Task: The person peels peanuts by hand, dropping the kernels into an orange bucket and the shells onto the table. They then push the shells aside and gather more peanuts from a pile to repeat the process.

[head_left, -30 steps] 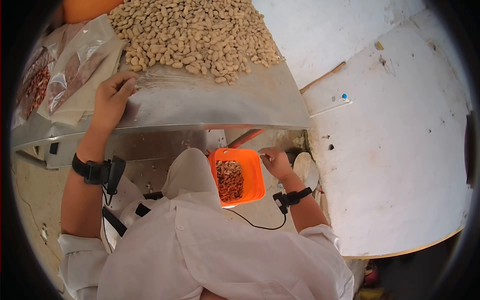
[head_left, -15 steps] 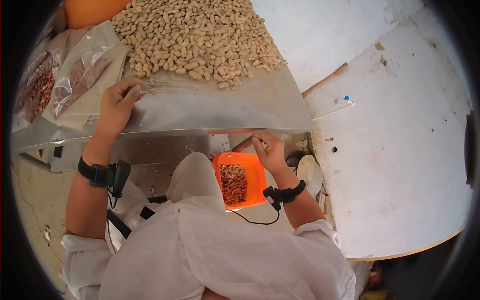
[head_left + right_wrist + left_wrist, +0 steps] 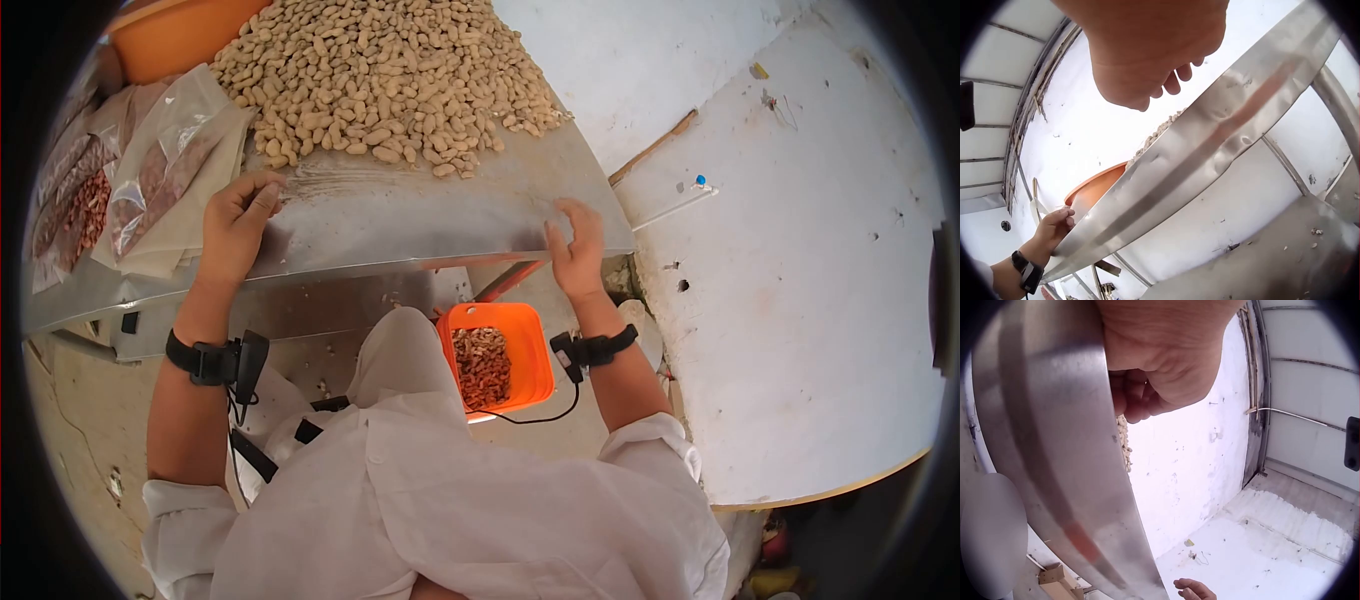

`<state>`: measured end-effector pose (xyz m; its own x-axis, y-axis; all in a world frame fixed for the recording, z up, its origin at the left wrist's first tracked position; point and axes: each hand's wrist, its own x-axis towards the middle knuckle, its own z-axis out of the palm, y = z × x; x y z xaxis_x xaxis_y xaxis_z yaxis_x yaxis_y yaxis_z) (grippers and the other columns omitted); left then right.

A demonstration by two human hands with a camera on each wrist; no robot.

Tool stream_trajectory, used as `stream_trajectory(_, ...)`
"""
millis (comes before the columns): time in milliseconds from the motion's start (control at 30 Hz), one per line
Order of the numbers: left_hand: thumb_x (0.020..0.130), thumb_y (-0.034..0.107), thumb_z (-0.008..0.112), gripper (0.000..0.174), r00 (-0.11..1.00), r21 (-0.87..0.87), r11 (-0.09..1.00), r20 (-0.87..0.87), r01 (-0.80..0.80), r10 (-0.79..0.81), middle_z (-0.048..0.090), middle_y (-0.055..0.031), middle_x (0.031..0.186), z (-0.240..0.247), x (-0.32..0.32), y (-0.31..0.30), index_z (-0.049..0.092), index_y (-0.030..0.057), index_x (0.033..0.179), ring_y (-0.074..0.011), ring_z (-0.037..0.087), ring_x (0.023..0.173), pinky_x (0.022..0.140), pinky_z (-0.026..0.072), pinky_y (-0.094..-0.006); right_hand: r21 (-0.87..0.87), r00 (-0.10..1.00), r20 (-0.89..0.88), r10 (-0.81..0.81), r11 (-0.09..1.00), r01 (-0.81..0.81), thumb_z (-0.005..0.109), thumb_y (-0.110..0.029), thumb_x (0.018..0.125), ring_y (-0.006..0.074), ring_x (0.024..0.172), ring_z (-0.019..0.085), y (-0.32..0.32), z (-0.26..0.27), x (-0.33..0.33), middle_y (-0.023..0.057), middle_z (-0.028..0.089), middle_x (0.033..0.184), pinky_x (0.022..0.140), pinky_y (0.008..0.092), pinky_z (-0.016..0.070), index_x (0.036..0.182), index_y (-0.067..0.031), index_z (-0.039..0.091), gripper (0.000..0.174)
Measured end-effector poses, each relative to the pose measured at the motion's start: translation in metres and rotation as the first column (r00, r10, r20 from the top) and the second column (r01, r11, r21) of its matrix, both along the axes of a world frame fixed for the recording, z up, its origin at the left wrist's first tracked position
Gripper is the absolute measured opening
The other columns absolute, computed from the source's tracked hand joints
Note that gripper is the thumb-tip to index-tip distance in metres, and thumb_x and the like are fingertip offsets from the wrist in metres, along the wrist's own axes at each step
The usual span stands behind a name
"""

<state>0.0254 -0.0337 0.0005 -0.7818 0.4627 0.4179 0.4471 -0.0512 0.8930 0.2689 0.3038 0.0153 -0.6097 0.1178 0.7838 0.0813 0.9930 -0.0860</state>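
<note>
My left hand (image 3: 235, 225) is over the metal table top (image 3: 400, 222), its fingers loosely curled near the front edge of a large heap of unshelled peanuts (image 3: 385, 85). Nothing shows between its fingers (image 3: 1138, 403) in the left wrist view. My right hand (image 3: 578, 248) is over the table's front right part, its fingers bent a little and thumb apart, with nothing visible in it. In the right wrist view its fingertips (image 3: 1175, 81) hang above the metal edge. Below the table edge, an orange square container (image 3: 525, 350) holds reddish shelled peanuts (image 3: 485, 370).
Clear plastic bags (image 3: 165, 165) with reddish peanuts lie at the table's left. Behind them stands an orange basin (image 3: 175, 40). A white wall (image 3: 800, 300) borders the right side. My knee (image 3: 405, 350) is beside the orange container.
My right hand has risen from beside the orange container, past the table edge, to over the table top. My left hand has stayed at nearly the same spot near the peanut heap.
</note>
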Motion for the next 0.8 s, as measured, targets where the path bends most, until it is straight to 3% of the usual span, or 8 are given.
stream_trajectory(133, 0.087, 0.009, 0.053, 0.016, 1.0, 0.023, 1.0, 0.016, -0.019, 0.018, 0.054, -0.0005, 0.069, 0.001, 0.002, 0.001, 0.061, -0.0019, 0.094, -0.0066, 0.048, 0.066, 0.061, 0.0395, -0.02, -0.058, 0.993, -0.081, -0.09, 0.995, 0.086, 0.06, -0.015, 0.077, 0.0351, 0.095, 0.05, 0.035, -0.003, -0.019, 0.0165, 0.057, 0.1, 0.086, 0.0414, 0.0377, 0.1, -0.0024, 0.056, 0.027)
stream_trajectory(333, 0.087, 0.009, 0.053, 0.015, 1.0, 0.018, 1.0, 0.027, -0.016, 0.015, 0.055, -0.0004, 0.069, -0.003, -0.002, 0.001, 0.061, -0.0016, 0.093, -0.0065, 0.048, 0.066, 0.062, 0.0399, -0.0197, -0.204, 0.968, -0.057, -0.245, 0.952, 0.229, 0.06, -0.017, 0.077, 0.0347, 0.097, 0.05, 0.052, -0.019, -0.037, 0.0151, 0.057, 0.101, 0.086, 0.0418, 0.0377, 0.1, -0.0057, 0.057, 0.026)
stream_trajectory(533, 0.087, 0.01, 0.053, 0.016, 1.0, 0.03, 1.0, 0.016, -0.005, 0.004, 0.055, -0.0005, 0.07, -0.001, 0.0, 0.001, 0.061, -0.002, 0.093, -0.0068, 0.048, 0.066, 0.062, 0.0402, -0.0201, -0.14, 0.967, -0.087, -0.241, 0.964, 0.228, 0.06, -0.02, 0.077, 0.0346, 0.098, 0.049, 0.062, -0.011, -0.041, 0.015, 0.058, 0.101, 0.086, 0.0413, 0.0381, 0.1, -0.0056, 0.058, 0.027)
stream_trajectory(633, 0.087, 0.01, 0.053, 0.016, 1.0, 0.037, 0.999, 0.009, -0.017, 0.016, 0.055, -0.0005, 0.07, -0.003, -0.002, 0.001, 0.062, -0.0019, 0.093, -0.0067, 0.049, 0.067, 0.062, 0.0401, -0.0199, -0.086, 0.948, -0.02, -0.318, 0.945, 0.315, 0.06, -0.021, 0.076, 0.0339, 0.097, 0.05, 0.057, -0.016, -0.048, 0.0142, 0.059, 0.1, 0.085, 0.041, 0.0383, 0.098, -0.0056, 0.059, 0.027)
stream_trajectory(800, 0.087, 0.011, 0.053, 0.016, 1.0, 0.037, 0.999, 0.012, -0.01, 0.009, 0.055, -0.0005, 0.07, -0.001, 0.0, 0.001, 0.062, -0.0017, 0.093, -0.0066, 0.049, 0.067, 0.062, 0.0396, -0.0194, -0.032, 0.959, -0.046, -0.28, 0.96, 0.278, 0.06, -0.021, 0.076, 0.0333, 0.093, 0.052, 0.05, -0.015, -0.048, 0.0132, 0.06, 0.096, 0.084, 0.0407, 0.0389, 0.095, -0.006, 0.06, 0.024)
